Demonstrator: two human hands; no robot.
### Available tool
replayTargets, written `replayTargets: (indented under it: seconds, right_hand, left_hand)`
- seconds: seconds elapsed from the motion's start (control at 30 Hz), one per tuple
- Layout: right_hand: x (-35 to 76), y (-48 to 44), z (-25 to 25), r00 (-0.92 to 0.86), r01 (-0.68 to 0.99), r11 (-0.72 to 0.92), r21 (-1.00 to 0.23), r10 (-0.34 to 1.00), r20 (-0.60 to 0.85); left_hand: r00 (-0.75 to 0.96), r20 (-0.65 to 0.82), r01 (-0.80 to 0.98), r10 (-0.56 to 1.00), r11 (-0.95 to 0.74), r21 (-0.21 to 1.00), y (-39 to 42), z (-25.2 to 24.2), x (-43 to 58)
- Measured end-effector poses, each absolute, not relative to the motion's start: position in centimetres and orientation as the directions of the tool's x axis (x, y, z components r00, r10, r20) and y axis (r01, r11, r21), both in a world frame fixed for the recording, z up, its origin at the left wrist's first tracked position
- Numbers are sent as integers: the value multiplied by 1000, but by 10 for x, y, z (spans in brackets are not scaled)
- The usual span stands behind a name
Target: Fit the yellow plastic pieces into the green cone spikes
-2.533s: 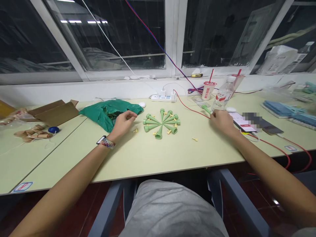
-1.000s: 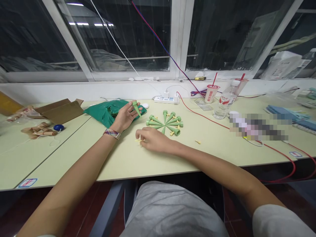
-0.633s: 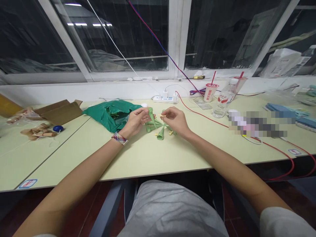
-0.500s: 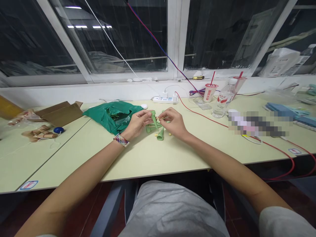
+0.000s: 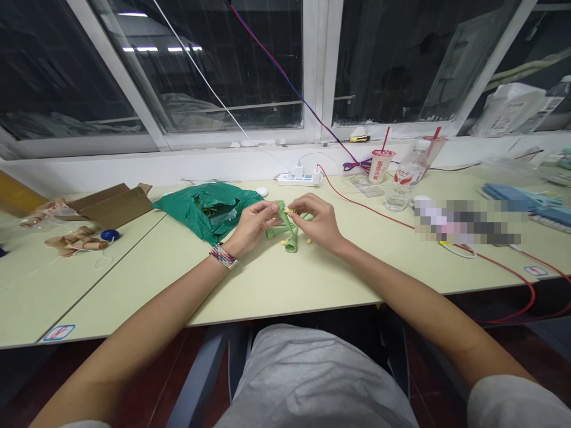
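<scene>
My left hand (image 5: 253, 224), with a beaded band on its wrist, pinches a slim green cone (image 5: 284, 211) near its wide end. Close beside that end, the fingers of my right hand (image 5: 317, 224) are pinched on a small yellow piece (image 5: 289, 210); its exact kind is too small to tell. Below the hands, another green cone (image 5: 291, 245) lies with its round mouth facing me. More green cones (image 5: 270, 233) lie behind, partly covered by my fingers. A yellow bit (image 5: 308, 241) rests on the table under my right hand.
A torn green plastic bag (image 5: 191, 208) lies left of my hands, near an open cardboard box (image 5: 111, 205) and wooden toys with a blue ball (image 5: 109, 235). Behind is a power strip (image 5: 300, 178). To the right stand a water bottle (image 5: 404, 184), a cup (image 5: 380, 166) and a red cable (image 5: 379, 215).
The yellow piece in my right hand now shows clearly near the held cone's wide end. The cone's wide end has shifted slightly right, and the whole view has shifted a little.
</scene>
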State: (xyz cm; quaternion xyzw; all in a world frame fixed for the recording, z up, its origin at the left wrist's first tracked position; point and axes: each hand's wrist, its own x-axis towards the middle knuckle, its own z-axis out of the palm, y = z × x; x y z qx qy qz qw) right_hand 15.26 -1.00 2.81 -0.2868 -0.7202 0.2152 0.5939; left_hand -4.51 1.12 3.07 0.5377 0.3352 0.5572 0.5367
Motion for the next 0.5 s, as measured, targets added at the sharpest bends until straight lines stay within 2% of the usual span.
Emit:
replayTargets:
  seconds: [0.13,0.33,0.5]
  right_hand:
    - [152,-11,27,-135,162,778,-607,626,768]
    - [150,-7,24,-49,139,792,-595,605,794]
    - [152,-8,24,-47,166,791,-589,603,796]
  left_hand:
    - [199,247,-266,949,-190,945,9,31,-47]
    - [229,231,-303,946,-156,940,4,32,-47]
    - [216,228,-318,949,-153,936,1,33,-43]
